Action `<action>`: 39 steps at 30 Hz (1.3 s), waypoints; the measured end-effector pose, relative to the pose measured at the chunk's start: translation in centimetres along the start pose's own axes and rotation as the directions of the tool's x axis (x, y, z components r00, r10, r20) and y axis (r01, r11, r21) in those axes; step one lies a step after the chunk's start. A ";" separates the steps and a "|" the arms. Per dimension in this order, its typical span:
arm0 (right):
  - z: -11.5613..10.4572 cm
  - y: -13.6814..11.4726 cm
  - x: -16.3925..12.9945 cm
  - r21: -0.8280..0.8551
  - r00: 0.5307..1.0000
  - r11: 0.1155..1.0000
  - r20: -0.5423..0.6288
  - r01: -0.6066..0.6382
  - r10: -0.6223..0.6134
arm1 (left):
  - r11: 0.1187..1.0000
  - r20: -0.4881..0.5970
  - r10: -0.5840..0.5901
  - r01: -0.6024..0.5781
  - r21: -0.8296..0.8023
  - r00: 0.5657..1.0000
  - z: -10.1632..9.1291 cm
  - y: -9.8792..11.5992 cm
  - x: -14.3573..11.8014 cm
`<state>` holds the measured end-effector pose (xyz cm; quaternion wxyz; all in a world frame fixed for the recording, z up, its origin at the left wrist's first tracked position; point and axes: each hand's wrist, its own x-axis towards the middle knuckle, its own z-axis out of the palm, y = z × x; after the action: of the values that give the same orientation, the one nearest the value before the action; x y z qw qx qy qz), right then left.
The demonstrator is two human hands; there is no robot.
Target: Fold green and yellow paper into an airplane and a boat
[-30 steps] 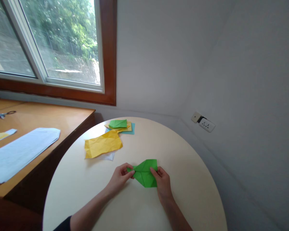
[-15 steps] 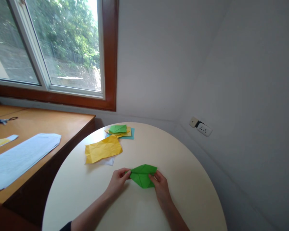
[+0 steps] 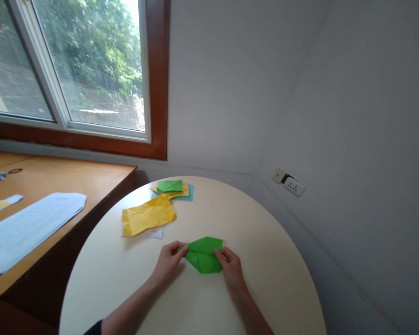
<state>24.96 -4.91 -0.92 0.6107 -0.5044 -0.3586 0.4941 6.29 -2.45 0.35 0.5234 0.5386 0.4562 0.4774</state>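
We have the folded green paper point(image 3: 203, 256) in front of us, over the near middle of the round table point(image 3: 272, 279), stretched between both hands; whether its lower edge touches the tabletop, we cannot tell. Our left hand point(image 3: 167, 260) pinches the narrow end between thumb and fingers, and our right hand point(image 3: 233, 270) grips the broad end, thumb on top and fingers behind. If we pull the two ends too hard, the paper could tear, most likely at the narrow tip, where the hold is smallest. A loose right thumb could let the folded layers spring apart, and uneven pressure might leave a stray crease beside the intended ones. The green paper looks thin and matt, pointed towards the left and wide towards the right, with a lengthwise crease and slanting ones meeting it. Farther back, the yellow paper point(image 3: 148, 217) is crumpled and roughly oblong, partly covering a white sheet point(image 3: 158, 233). Behind it, a smaller green piece point(image 3: 170, 186) lies flat over yellow layers and a smooth blue sheet point(image 3: 190, 193). The tabletop is pale and plain, while the desk point(image 3: 104, 173) to the left has a warm wooden look.
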 end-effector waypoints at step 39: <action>0.1 -0.4 -0.3 -0.007 0.997 1.000 0.083 -0.007 0.008 | 0.993 -0.095 0.120 -0.117 0.028 0.988 0.1 0.2 -0.4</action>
<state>24.83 -5.20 -0.52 0.5918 -0.4866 -0.3833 0.5157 6.39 -2.83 0.54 0.4654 0.5469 0.4534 0.5279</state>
